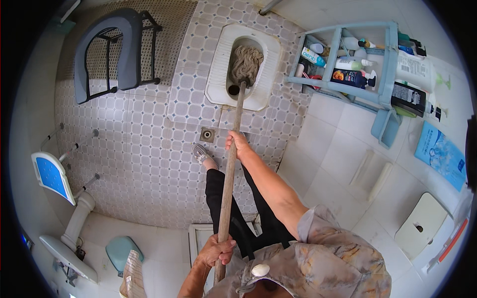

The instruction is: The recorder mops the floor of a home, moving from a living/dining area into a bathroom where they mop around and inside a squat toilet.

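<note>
A string mop with a long wooden handle (230,184) runs from my body up to a white squat toilet (215,74) in the tiled floor. Its grey-brown mop head (247,63) lies bunched inside the bowl, beside the dark drain hole (233,90). Lower on the shaft, near my waist, my left hand (215,250) is wrapped round the wood. Farther up, my right hand (239,144) grips it with the arm stretched forward. Both hands are closed on the handle.
A blue shelf rack (343,54) with several bottles stands at the right. At the left are a grey commode chair (124,49), a blue-padded shower seat (51,174) and a sink (68,258). A floor drain (207,134) lies beside my shoe (200,153).
</note>
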A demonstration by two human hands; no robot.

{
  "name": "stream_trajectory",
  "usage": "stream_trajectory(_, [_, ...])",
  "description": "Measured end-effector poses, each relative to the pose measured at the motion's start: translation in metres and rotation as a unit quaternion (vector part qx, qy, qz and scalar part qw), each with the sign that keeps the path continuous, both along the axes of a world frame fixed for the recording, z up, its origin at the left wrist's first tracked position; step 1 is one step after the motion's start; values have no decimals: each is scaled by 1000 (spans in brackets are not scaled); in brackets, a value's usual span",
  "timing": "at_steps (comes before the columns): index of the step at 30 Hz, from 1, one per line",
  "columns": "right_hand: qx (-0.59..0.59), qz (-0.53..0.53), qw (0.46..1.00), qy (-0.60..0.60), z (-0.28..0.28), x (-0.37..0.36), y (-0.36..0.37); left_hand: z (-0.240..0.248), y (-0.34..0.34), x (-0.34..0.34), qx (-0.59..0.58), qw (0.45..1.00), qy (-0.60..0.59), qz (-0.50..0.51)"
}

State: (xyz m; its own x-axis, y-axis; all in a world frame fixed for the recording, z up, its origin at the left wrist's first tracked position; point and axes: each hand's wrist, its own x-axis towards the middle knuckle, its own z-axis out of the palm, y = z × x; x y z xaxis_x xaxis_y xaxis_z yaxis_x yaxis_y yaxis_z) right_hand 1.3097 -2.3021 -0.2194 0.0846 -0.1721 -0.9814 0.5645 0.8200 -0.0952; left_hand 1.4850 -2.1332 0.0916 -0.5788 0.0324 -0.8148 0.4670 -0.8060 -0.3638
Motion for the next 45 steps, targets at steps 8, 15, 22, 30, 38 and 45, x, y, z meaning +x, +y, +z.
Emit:
stream_trajectory(8, [-50,14,999,8,152,40,9,63,104,59,-86,994,38,-60])
stream_trajectory(15, [-109,98,984,104,246,53,4,87,141,77,-113,985,129,11])
stream_trajectory(22, [-127,215,954,167,201,64,1,55,153,61,53,947,212,234])
stream_trajectory(30, [-81,449,839,296,19,32,-25,-19,32,23,19,984,49,172])
stream_trajectory(38, [-73,576,700,417,-41,45,-17,-57,22,1,-312,798,-356,-374])
stream_trajectory(45, [-91,541,715,434,-55,55,-43,-72,-35,24,-228,885,-249,-320])
